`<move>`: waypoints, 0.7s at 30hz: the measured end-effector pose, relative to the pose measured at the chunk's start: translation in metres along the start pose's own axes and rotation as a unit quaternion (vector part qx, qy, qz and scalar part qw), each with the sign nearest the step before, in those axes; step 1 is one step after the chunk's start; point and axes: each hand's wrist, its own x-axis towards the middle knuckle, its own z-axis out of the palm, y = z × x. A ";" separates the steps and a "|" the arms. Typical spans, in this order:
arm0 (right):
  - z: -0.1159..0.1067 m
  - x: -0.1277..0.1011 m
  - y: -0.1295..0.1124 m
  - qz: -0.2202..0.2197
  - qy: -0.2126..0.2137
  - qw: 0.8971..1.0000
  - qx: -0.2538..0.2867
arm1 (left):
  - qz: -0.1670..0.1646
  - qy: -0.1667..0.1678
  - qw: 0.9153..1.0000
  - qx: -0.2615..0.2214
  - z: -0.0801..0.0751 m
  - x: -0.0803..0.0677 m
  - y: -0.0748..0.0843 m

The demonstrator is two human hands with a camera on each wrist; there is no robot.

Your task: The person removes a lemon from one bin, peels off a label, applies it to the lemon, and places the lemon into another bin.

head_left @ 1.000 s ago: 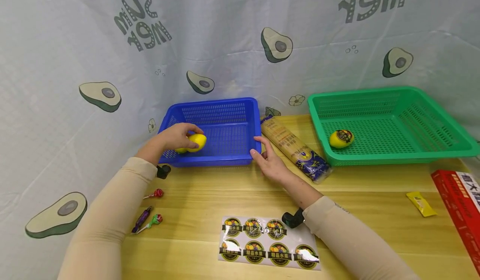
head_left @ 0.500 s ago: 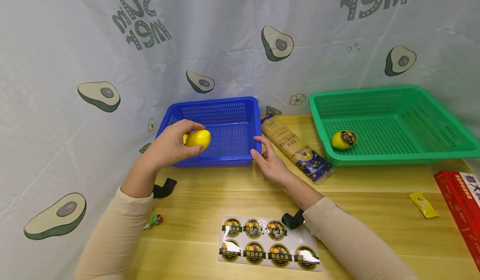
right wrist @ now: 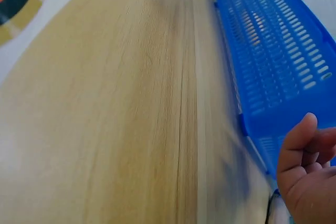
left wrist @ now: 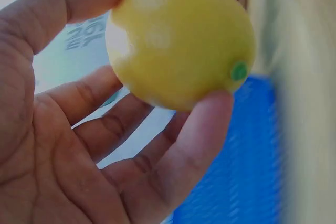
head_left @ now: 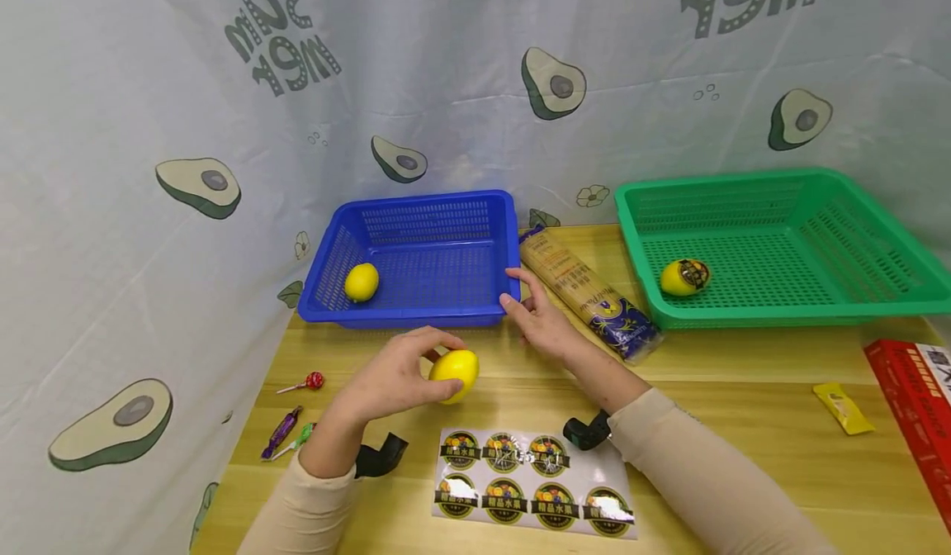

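My left hand (head_left: pixel 404 377) holds a yellow lemon (head_left: pixel 455 373) between thumb and fingers, over the table in front of the blue basket (head_left: pixel 416 317). Close up in the left wrist view, the lemon (left wrist: pixel 178 40) is smooth and shows a small green spot at its stem end. A second lemon (head_left: pixel 361 282) lies inside the blue basket at its left. My right hand (head_left: pixel 546 324) grips the basket's front right corner, thumb and index finger over the rim. In the right wrist view the thumb (right wrist: pixel 302 137) overlaps the blue wall.
A sheet of round stickers (head_left: pixel 531 481) lies at the front. The green basket (head_left: pixel 743 314) at right holds a lemon with a sticker (head_left: pixel 683 277). A spaghetti packet (head_left: pixel 587 295) lies between the baskets. Candies (head_left: pixel 282 433) lie at left, a yellow packet (head_left: pixel 843 408) and red box (head_left: pixel 910 415) at right.
My left hand has lifted one lemon out of the blue basket and carried it toward me and to the right. The right hand stays at the basket's corner.
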 end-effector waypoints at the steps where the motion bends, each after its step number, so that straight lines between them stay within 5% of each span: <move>1: -0.001 -0.002 0.000 0.000 0.005 1.000 0.008 | -0.007 -0.008 1.000 -0.008 0.007 0.002 -0.002; 10: -0.022 -0.054 0.011 0.013 0.087 0.994 0.062 | -0.038 -0.062 0.997 -0.002 0.060 0.030 -0.005; 15: -0.034 -0.095 0.018 0.029 0.069 0.997 0.021 | -0.017 -0.071 0.995 0.061 0.075 0.053 0.007; 21: -0.042 -0.130 0.026 0.056 0.025 0.995 -0.072 | 0.037 -0.072 0.982 0.171 0.090 0.085 0.022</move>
